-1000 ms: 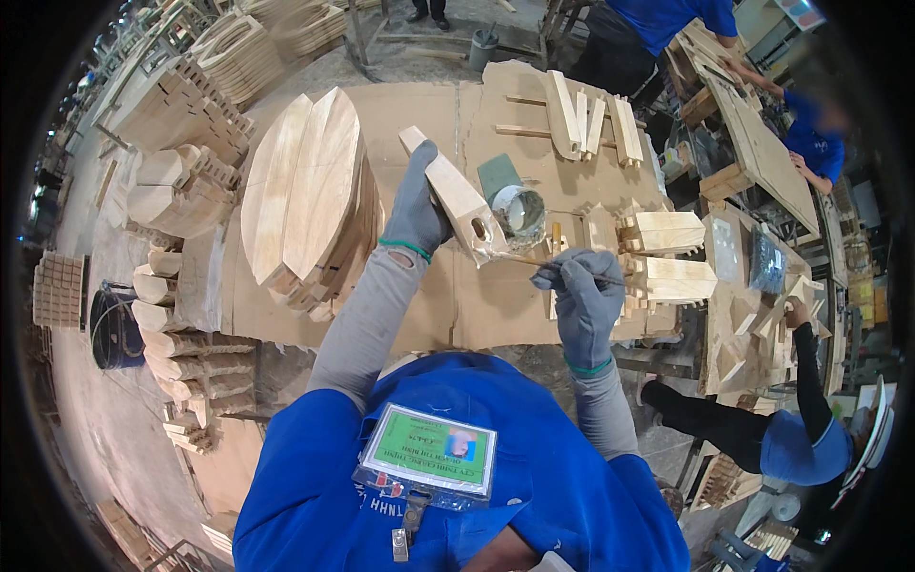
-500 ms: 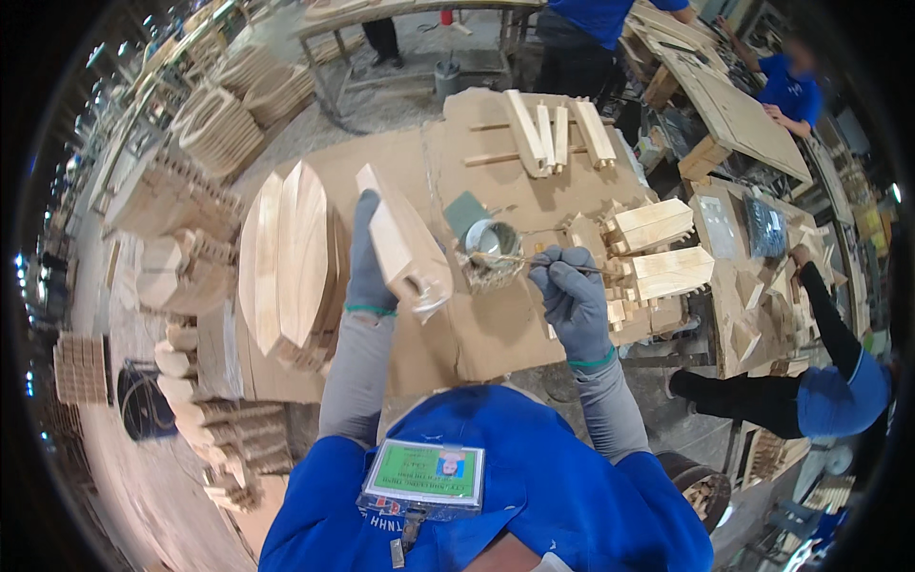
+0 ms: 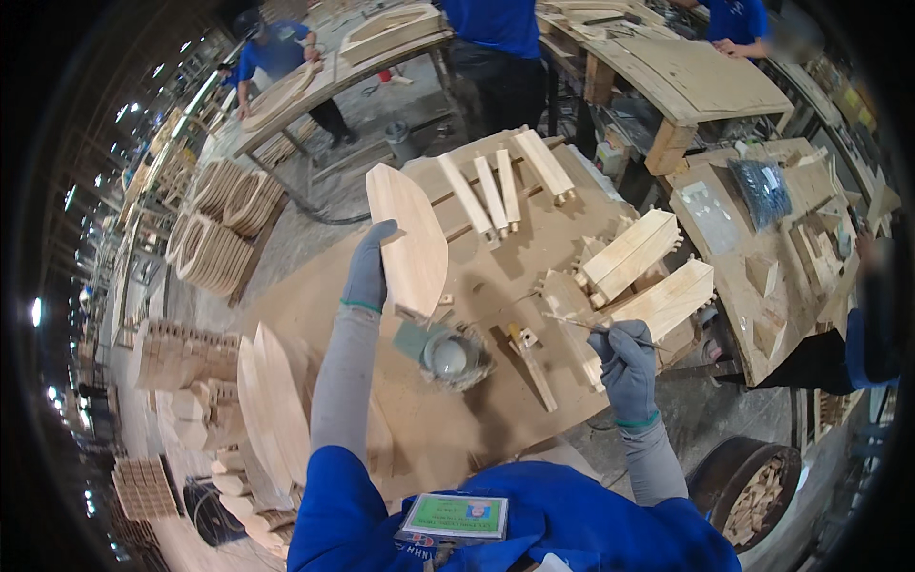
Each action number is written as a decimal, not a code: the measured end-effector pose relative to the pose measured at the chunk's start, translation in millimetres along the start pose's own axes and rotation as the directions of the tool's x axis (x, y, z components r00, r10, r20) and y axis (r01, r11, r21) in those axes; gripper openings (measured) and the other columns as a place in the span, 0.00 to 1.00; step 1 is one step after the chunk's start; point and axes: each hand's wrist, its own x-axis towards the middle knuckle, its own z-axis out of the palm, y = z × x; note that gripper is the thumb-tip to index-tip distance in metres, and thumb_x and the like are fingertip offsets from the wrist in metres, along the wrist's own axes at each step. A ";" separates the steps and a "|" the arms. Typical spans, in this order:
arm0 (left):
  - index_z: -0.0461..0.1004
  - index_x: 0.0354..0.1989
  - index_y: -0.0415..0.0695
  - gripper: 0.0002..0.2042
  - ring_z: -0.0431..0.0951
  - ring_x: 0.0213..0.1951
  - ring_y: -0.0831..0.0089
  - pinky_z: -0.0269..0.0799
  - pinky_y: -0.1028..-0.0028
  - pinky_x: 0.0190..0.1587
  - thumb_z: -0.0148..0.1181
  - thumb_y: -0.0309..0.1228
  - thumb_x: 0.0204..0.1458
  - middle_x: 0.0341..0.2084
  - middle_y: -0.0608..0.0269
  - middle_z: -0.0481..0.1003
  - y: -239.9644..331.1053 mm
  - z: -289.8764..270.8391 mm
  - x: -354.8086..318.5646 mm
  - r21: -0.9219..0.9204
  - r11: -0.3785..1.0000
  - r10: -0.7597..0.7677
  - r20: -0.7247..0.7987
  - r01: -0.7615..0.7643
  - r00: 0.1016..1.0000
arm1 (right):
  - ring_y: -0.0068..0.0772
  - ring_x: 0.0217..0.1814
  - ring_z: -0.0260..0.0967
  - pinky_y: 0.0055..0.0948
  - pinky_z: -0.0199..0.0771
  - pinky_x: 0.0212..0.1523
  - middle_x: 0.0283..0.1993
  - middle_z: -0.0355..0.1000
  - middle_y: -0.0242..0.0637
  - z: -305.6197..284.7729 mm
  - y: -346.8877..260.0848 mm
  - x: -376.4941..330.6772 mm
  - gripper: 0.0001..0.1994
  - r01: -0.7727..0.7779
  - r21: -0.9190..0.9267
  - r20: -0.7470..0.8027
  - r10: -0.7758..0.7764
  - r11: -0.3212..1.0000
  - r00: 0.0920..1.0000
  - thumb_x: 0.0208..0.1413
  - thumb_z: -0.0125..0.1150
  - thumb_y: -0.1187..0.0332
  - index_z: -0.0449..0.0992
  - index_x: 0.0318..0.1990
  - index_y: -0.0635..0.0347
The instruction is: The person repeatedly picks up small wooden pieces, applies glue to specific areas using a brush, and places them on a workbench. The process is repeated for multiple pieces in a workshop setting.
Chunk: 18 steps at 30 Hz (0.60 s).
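My left hand (image 3: 368, 269), in a grey glove, grips a pale curved wooden panel (image 3: 412, 238) by its left edge and holds it up over the cardboard-covered table (image 3: 334, 262). In my gloved right hand (image 3: 627, 370) is a thin stick (image 3: 570, 321), pinched by the fingers, its tip pointing left. Whether that tip has bristles is too small to tell. Below the raised panel stands a smeared pot (image 3: 450, 358) of pale stuff, beside a green flat piece (image 3: 411, 337). Wooden blocks with pegged ends (image 3: 634, 253) lie just beyond my right hand.
Several wooden bars (image 3: 465, 197) lie at the table's far side. Curved panels (image 3: 272, 410) are stacked at the left. A round bin (image 3: 753, 496) of wood scraps stands at lower right. A co-worker (image 3: 281, 57) bends over a bench, far left; others stand beyond the table.
My left hand has lifted the panel farther out, turning its broad face into view. My right hand with the stick has shifted right and nearer, away from the pot. The whole view has swung.
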 end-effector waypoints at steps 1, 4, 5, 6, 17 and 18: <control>0.65 0.52 0.32 0.26 0.77 0.39 0.61 0.74 0.65 0.42 0.58 0.36 0.46 0.41 0.49 0.74 -7.2 2.8 29.9 0.023 1.000 -0.007 -0.020 0.007 1.000 | 0.36 0.43 0.74 0.36 0.78 0.49 0.39 0.72 0.40 -8.8 -4.1 7.5 0.05 0.015 -0.021 -0.020 -0.015 1.000 1.000 0.55 0.50 0.79 0.69 0.38 0.62; 0.71 0.44 0.32 0.21 0.78 0.32 0.62 0.73 0.67 0.35 0.59 0.35 0.45 0.33 0.51 0.75 -28.7 -15.0 106.5 0.420 0.907 0.098 -0.112 -0.042 0.989 | 0.38 0.43 0.75 0.38 0.79 0.45 0.37 0.73 0.42 -27.3 -11.6 23.8 0.05 0.010 -0.048 -0.018 -0.011 0.999 1.000 0.54 0.50 0.78 0.70 0.38 0.63; 0.72 0.42 0.32 0.20 0.77 0.30 0.63 0.73 0.67 0.33 0.59 0.35 0.44 0.31 0.52 0.76 -40.4 -14.1 128.4 0.482 0.875 0.126 -0.158 -0.035 0.979 | 0.39 0.42 0.75 0.39 0.80 0.44 0.36 0.73 0.43 -31.9 -16.5 27.9 0.05 0.002 -0.046 -0.031 -0.003 0.999 1.000 0.54 0.50 0.77 0.70 0.38 0.63; 0.74 0.40 0.33 0.19 0.77 0.28 0.63 0.72 0.67 0.31 0.59 0.36 0.44 0.30 0.53 0.76 -51.1 -11.5 148.7 0.543 0.840 0.155 -0.199 -0.023 0.968 | 0.40 0.42 0.76 0.40 0.80 0.43 0.36 0.74 0.44 -36.3 -20.9 31.5 0.05 -0.004 -0.045 -0.047 0.002 0.999 0.999 0.54 0.50 0.77 0.70 0.38 0.63; 0.72 0.27 0.36 0.16 0.69 0.19 0.67 0.66 0.66 0.24 0.54 0.39 0.53 0.14 0.60 0.67 -90.8 -27.0 259.2 0.819 0.484 0.471 0.054 -0.309 0.881 | 0.43 0.43 0.73 0.40 0.76 0.44 0.40 0.73 0.44 -86.4 -36.1 65.3 0.12 -0.023 -0.038 -0.231 0.014 0.999 0.973 0.58 0.47 0.72 0.69 0.49 0.61; 0.71 0.26 0.36 0.16 0.68 0.19 0.68 0.65 0.66 0.24 0.52 0.39 0.55 0.14 0.60 0.67 -102.5 -21.6 261.3 0.704 0.685 0.289 -0.027 -0.187 0.957 | 0.42 0.43 0.73 0.39 0.76 0.43 0.39 0.73 0.43 -88.3 -32.4 68.5 0.12 -0.029 -0.077 -0.275 0.006 0.997 0.961 0.59 0.47 0.71 0.68 0.50 0.59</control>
